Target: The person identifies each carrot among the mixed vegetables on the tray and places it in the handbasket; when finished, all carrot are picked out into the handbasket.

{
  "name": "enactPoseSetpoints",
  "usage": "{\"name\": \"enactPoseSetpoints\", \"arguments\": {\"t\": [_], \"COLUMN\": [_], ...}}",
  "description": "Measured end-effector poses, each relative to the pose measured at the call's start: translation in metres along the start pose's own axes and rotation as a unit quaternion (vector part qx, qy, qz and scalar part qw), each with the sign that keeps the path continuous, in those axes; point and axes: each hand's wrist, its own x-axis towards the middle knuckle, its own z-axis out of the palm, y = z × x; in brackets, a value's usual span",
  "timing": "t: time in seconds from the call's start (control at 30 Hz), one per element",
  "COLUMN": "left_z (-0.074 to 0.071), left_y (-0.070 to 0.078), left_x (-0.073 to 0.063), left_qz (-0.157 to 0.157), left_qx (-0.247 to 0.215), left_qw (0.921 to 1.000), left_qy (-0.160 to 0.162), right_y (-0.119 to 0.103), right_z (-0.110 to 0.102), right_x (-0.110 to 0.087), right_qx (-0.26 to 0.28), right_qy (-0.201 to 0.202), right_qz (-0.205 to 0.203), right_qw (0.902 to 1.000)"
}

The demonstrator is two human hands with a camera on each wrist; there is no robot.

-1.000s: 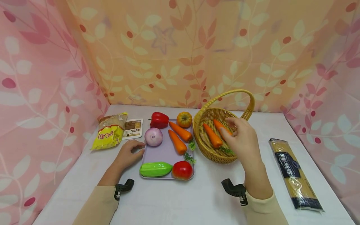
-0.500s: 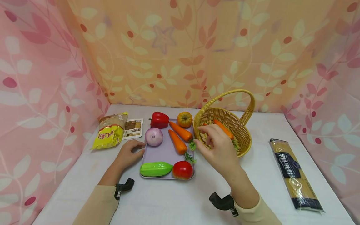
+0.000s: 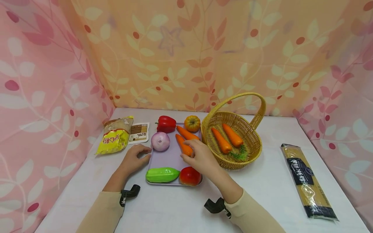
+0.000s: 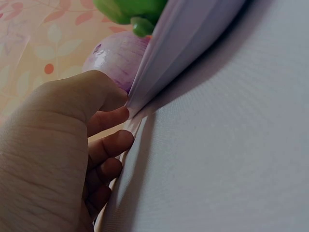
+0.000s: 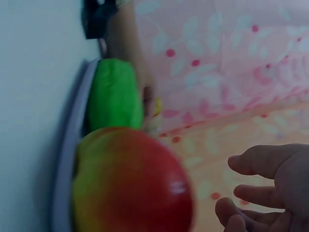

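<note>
My left hand [image 3: 135, 158] rests on the table with fingertips at the left rim of a lilac tray [image 3: 167, 160], beside a purple onion [image 3: 160, 141]. My right hand [image 3: 205, 161] is over the tray's right side, thumb and fingers apart beside a carrot [image 3: 182, 144]; the hand hides the carrot's leafy end. A second carrot [image 3: 186, 132] lies just behind. In the right wrist view, nothing shows between the fingers [image 5: 258, 195]. A red-and-yellow round fruit [image 3: 189, 177] and a long green vegetable [image 3: 162, 175] lie along the tray's front.
Right of the tray stands a wicker basket [image 3: 254, 149] with a tall handle, holding two carrots [image 3: 228, 139]. A red bell pepper [image 3: 166, 124] and small pumpkin [image 3: 192, 123] sit at the tray's back. Bagged goods [image 3: 115, 136] lie left, a pasta packet [image 3: 309, 183] right.
My right hand has moved left from above the basket to the carrots on the tray, uncovering the two carrots in the basket. The left hand stays at the tray's rim.
</note>
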Motion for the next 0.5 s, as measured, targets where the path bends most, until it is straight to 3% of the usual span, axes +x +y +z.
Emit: {"name": "enactPoseSetpoints", "arguments": {"t": [0.2, 0.5], "left_z": [0.0, 0.001], "left_y": [0.001, -0.002], "left_x": [0.001, 0.0], "left_qz": [-0.006, -0.008], "left_qx": [0.001, 0.003], "left_qw": [1.0, 1.0], "left_qy": [-0.002, -0.001], "right_y": [0.021, 0.035], "right_z": [0.017, 0.028], "right_x": [0.008, 0.012], "right_qx": [0.017, -0.025], "right_qy": [-0.046, -0.045], "right_qz": [0.052, 0.106], "right_qw": [0.9975, 0.993]}}
